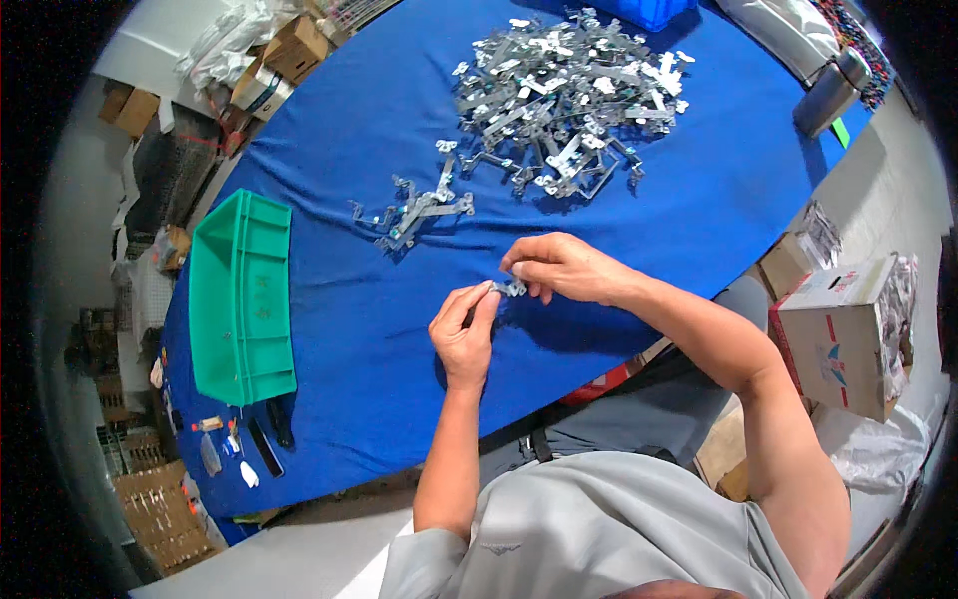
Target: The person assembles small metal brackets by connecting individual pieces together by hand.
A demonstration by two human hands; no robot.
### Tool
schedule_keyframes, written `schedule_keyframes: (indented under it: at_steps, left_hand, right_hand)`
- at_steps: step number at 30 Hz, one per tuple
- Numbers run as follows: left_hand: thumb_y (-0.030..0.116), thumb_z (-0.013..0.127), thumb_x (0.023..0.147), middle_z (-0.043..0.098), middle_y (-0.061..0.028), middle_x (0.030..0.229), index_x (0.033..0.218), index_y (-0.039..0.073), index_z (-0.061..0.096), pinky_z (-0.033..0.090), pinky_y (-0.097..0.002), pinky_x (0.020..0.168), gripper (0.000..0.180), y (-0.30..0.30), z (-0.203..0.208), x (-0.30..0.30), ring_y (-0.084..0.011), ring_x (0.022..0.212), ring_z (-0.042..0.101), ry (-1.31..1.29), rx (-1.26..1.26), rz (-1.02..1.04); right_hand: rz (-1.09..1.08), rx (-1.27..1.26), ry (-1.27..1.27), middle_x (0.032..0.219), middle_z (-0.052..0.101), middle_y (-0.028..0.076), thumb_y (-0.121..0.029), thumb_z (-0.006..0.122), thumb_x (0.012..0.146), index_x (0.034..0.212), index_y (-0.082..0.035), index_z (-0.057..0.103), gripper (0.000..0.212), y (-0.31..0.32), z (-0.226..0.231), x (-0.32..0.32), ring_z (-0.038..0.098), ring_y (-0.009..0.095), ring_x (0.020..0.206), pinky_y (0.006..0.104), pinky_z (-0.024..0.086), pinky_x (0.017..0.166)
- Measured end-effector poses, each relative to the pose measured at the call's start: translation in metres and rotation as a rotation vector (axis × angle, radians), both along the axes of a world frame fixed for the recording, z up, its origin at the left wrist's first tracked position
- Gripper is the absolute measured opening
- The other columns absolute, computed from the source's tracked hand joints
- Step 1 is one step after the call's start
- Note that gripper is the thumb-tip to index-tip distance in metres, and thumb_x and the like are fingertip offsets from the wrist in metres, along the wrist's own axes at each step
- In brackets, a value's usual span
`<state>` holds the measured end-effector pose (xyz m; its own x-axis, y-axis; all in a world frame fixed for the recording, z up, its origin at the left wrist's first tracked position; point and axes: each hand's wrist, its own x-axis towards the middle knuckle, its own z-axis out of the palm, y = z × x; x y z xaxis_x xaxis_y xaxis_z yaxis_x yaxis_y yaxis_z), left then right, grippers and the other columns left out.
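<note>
Over the near part of the blue cloth, my left hand (463, 337) pinches one end of a small silvery metal bracket (511, 288) between thumb and fingers. My right hand (567, 268) is closed at the bracket's other end, with its fingers curled around it. Most of the part is covered by my fingertips, so its full shape is hidden. Beyond my hands lies a small group of similar metal brackets (431, 210). Farther back, a large heap of such brackets (569, 95) is piled up.
A long green plastic bin (267, 344) stands at the left on the blue cloth (364, 344). A dark phone (265, 448) and small items lie near it. At the back are a steel flask (832, 92) and a blue bin (649, 10). Cardboard boxes (833, 334) stand at right.
</note>
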<state>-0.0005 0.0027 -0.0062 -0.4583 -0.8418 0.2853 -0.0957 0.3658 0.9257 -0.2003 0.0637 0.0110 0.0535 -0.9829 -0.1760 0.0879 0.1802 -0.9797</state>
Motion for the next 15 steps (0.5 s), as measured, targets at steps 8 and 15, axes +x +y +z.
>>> schedule_keyframes:
  at_steps: [8,15]
  left_hand:
    - [-0.001,0.074,0.083,0.071,-0.0104,0.088,0.098,-0.002,0.073,0.051,-0.025,0.071,0.015,-0.001,0.005,-0.003,-0.0145,0.077,0.065,-0.071,-0.068,-0.07]
    - [-0.001,0.07,0.088,0.066,-0.0028,0.089,0.101,-0.002,0.073,0.04,-0.0199,0.053,0.013,-0.005,-0.01,0.001,-0.0039,0.063,0.051,0.034,-0.029,0.084]
  right_hand:
    - [-0.178,-0.182,0.187,0.071,0.062,0.006,-0.02,0.059,0.095,0.099,0.002,0.064,0.022,-0.003,0.006,0.004,0.057,0.015,0.065,0.0341,0.046,0.061]
    - [0.013,-0.011,0.316,0.076,0.065,0.004,-0.018,0.058,0.095,0.094,0.0,0.063,0.019,-0.002,0.006,-0.004,0.057,0.011,0.063,0.0285,0.048,0.058]
